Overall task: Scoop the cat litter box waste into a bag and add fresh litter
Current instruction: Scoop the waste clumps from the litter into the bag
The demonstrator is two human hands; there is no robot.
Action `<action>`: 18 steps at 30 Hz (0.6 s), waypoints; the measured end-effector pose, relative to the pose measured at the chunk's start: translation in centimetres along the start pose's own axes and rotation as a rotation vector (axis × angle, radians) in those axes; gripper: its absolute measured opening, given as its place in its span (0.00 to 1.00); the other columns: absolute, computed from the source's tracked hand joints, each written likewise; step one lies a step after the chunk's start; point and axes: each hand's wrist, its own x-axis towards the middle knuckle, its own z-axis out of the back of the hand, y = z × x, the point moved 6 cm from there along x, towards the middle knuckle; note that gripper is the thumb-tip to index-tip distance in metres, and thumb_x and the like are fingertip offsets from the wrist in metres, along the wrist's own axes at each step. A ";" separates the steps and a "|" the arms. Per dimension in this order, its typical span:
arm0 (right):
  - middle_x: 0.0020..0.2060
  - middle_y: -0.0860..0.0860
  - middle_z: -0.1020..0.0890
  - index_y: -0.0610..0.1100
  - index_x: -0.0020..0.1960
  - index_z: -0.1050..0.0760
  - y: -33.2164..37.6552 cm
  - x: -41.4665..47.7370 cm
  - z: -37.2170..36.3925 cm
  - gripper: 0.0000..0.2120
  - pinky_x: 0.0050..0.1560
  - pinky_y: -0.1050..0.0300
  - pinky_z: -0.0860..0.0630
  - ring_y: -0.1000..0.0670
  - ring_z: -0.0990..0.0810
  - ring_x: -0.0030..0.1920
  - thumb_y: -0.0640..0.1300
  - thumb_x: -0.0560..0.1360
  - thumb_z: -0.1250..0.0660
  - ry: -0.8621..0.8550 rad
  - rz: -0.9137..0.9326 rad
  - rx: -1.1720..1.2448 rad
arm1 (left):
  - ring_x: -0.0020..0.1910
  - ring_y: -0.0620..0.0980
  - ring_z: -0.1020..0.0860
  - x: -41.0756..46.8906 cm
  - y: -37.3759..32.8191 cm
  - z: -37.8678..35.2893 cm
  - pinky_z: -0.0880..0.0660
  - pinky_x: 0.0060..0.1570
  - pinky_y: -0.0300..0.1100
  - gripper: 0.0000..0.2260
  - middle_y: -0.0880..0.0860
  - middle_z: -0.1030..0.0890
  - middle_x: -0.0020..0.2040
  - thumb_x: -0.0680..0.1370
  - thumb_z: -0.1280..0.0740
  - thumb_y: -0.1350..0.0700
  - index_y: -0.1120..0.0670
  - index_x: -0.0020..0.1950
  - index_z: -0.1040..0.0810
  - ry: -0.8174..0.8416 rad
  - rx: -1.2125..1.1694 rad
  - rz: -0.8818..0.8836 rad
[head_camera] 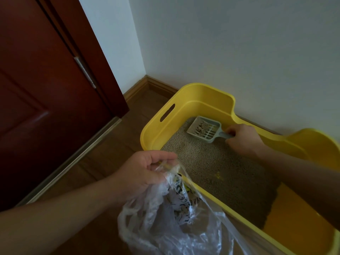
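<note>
A yellow litter box (pixel 165 118) sits on the floor against the wall, holding grey-brown litter (pixel 217 168); bare yellow bottom shows at its near right end. My right hand (pixel 242 138) grips the handle of a pale grey slotted scoop (pixel 204 130), which is raised at the box's far end with clumps lying in it. My left hand (pixel 145 172) pinches the rim of a clear plastic bag (pixel 171 223) at the box's near left edge; the bag hangs down and has dark print on it.
A dark red door (pixel 46 89) with a metal hinge stands at the left, with a metal threshold strip (pixel 73 159) below it. Wooden floor (pixel 103 159) lies between door and box. A white wall (pixel 239 52) and brown baseboard run behind the box.
</note>
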 end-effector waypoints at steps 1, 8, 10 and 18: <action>0.47 0.48 0.19 0.47 0.57 0.20 -0.1 -0.2 0.3 0.16 0.35 0.59 0.30 0.49 0.22 0.43 0.37 0.73 0.37 -0.004 0.003 0.004 | 0.45 0.45 0.16 -0.1 0.0 0.0 0.22 0.35 0.36 0.26 0.51 0.15 0.55 0.71 0.36 0.79 0.54 0.59 0.19 -0.009 0.011 0.001; 0.49 0.47 0.18 0.47 0.57 0.20 -0.2 -2.2 2.7 0.14 0.44 0.50 0.20 0.48 0.20 0.43 0.38 0.74 0.36 -0.032 0.005 0.034 | 0.51 0.54 0.16 -0.8 -0.3 0.1 0.20 0.39 0.41 0.27 0.53 0.15 0.56 0.72 0.37 0.80 0.54 0.61 0.19 -0.034 0.020 0.010; 0.48 0.48 0.19 0.46 0.58 0.20 -0.1 -2.7 3.4 0.14 0.43 0.52 0.21 0.48 0.20 0.44 0.37 0.74 0.35 -0.043 0.007 0.030 | 0.53 0.55 0.16 -1.1 -0.3 0.1 0.20 0.41 0.43 0.27 0.54 0.15 0.56 0.72 0.37 0.79 0.54 0.61 0.19 -0.035 0.005 0.018; 0.49 0.47 0.18 0.45 0.55 0.19 0.2 -4.6 4.8 0.11 0.48 0.50 0.20 0.46 0.20 0.45 0.39 0.74 0.32 -0.053 0.021 0.038 | 0.53 0.56 0.16 -2.0 -0.6 0.1 0.20 0.44 0.45 0.25 0.55 0.16 0.56 0.66 0.31 0.74 0.54 0.59 0.17 -0.054 -0.012 0.020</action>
